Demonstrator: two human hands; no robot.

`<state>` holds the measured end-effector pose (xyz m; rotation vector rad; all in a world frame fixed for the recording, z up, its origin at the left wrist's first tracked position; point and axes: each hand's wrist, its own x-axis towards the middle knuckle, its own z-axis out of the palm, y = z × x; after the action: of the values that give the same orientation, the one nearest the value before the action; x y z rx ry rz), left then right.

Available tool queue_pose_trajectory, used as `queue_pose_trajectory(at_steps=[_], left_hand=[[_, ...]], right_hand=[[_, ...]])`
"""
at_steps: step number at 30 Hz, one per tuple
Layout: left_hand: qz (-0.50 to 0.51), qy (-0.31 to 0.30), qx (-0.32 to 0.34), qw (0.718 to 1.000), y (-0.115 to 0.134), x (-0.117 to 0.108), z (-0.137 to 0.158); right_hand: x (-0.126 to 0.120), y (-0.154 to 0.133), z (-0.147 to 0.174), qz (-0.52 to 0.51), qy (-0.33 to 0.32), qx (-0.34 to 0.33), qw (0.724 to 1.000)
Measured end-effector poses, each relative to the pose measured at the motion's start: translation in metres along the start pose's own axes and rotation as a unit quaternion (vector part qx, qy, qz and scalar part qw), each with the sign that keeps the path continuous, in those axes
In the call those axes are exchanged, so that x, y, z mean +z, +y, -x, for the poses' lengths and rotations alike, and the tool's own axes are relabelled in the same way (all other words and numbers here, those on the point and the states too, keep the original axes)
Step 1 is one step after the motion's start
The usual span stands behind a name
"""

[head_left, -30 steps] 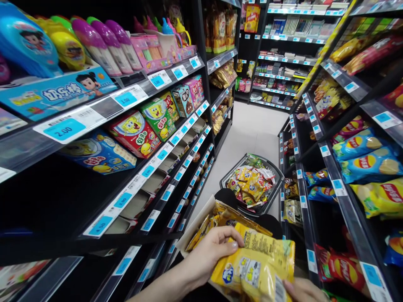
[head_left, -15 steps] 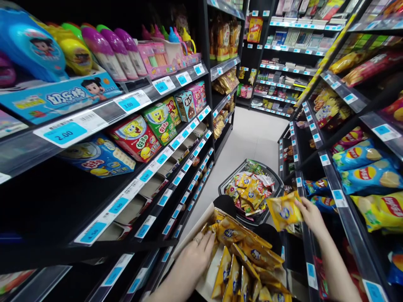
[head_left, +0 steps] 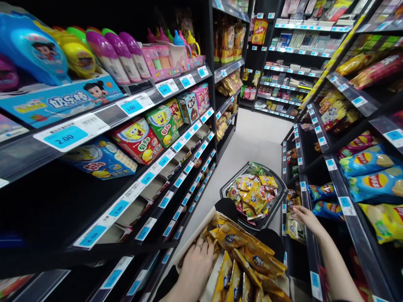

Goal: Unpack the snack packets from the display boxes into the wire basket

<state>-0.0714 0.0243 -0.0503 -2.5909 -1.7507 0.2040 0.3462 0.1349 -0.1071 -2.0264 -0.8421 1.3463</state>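
Observation:
A cardboard box [head_left: 214, 274] full of yellow snack packets [head_left: 258, 261] sits close to me at the bottom of the view. My left hand [head_left: 197, 263], with a ring on one finger, reaches over its left side. Its fingers are bent closely together around a packet at the end of the row, and the fingertips are partly hidden. Past the box, a black shopping basket [head_left: 281, 196] on the floor holds a heap of yellow and other coloured packets [head_left: 252, 195]. Right of the basket, my right hand [head_left: 304, 219] hangs in the air with nothing in it, fingers stretched out.
On the left, shelves [head_left: 130, 188] carry snack boxes [head_left: 138, 140] and colourful toy-like sweets [head_left: 108, 54]. The right shelves [head_left: 330, 163] hold chip bags [head_left: 374, 182], close beside my right arm. A pale floor aisle [head_left: 248, 132] leads to back shelves [head_left: 289, 52].
My right hand has let go of the yellow packet, which now appears on the heap in the basket. My left hand stays at the box's left side.

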Motion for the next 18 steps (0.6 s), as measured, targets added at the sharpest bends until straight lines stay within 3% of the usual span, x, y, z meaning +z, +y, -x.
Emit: queue_pose_trajectory(at_steps=[6, 10, 12, 13, 14, 16, 18], left_hand=[[0.044, 0.005, 0.004, 0.999, 0.003, -0.034, 0.006], [0.171, 0.012, 0.035, 0.985, -0.012, -0.068, 0.014], [0.278, 0.052, 0.084, 0.956, -0.022, -0.080, 0.017], [0.337, 0.084, 0.113, 0.931, -0.025, -0.082, 0.019], [0.390, 0.116, 0.139, 0.903, -0.027, -0.082, 0.020], [0.462, 0.174, 0.165, 0.854, -0.027, -0.076, 0.022], [0.503, 0.210, 0.137, 0.827, -0.022, -0.068, 0.023]], right_hand=[[-0.013, 0.008, 0.066, -0.007, 0.020, -0.080, 0.997], [0.005, 0.004, 0.126, -0.010, 0.006, -0.105, 0.994], [0.029, -0.001, 0.164, -0.049, -0.067, -0.107, 0.991], [0.045, -0.004, 0.183, -0.083, -0.134, -0.100, 0.982], [0.061, -0.007, 0.201, -0.145, -0.162, -0.096, 0.971], [0.094, -0.012, 0.233, -0.288, -0.215, -0.060, 0.932], [0.119, -0.018, 0.253, -0.376, -0.240, -0.040, 0.894]])
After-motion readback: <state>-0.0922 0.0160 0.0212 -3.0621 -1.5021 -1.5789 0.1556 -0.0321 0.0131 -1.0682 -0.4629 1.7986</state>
